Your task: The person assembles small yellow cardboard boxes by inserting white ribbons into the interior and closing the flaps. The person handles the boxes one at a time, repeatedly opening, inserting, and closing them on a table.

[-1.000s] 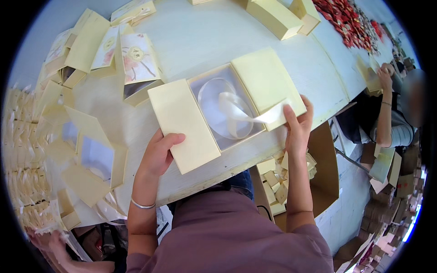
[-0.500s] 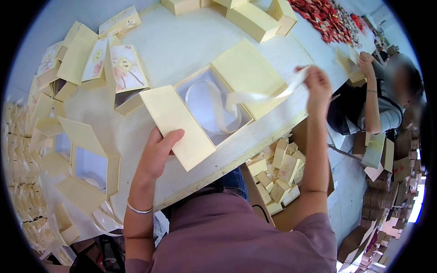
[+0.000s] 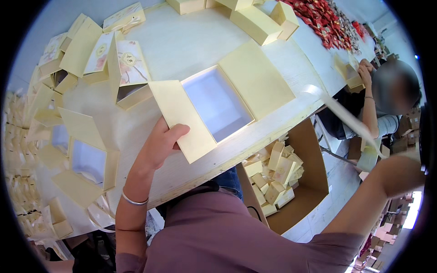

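A cream gift box (image 3: pixel 218 103) lies on the table with both lid flaps spread, its pale inside bare. My left hand (image 3: pixel 165 141) grips the near-left flap (image 3: pixel 184 120), thumb on top and fingers underneath. Far out at the right rim is my right hand (image 3: pixel 403 173), dark and smeared, its fingers hard to make out. A white satin ribbon (image 3: pixel 348 117) trails from it through the air, its loose end curling beside the box's right flap.
Floral-lidded boxes (image 3: pixel 132 61) and more open boxes (image 3: pixel 88 161) stand at left. Below the table edge, a carton (image 3: pixel 309 157) holds several small cream boxes. Red packets (image 3: pixel 323 22) are heaped at the far right, near another person (image 3: pixel 371 98) handling a box.
My right hand has swept out to the right and drawn the ribbon out of the box. My left hand keeps its hold on the flap.
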The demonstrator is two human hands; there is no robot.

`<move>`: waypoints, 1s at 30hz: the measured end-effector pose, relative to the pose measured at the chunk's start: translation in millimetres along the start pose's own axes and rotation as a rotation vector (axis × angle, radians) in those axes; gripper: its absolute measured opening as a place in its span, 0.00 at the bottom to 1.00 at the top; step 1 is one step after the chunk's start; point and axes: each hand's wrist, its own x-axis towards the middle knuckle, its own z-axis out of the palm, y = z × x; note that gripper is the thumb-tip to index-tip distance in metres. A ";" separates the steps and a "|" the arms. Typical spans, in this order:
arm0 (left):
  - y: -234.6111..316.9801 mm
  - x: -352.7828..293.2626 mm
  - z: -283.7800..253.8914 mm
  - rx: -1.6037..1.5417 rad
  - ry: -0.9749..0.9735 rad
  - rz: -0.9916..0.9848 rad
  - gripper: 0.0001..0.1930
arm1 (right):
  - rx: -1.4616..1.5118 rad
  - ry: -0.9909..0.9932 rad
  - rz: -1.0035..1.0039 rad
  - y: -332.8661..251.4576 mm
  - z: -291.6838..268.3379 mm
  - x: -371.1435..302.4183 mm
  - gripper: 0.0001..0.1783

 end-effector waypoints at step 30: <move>-39.3 22.9 -32.5 -0.202 0.230 0.235 0.19 | 0.071 -1.158 0.274 128.9 247.8 -121.4 0.05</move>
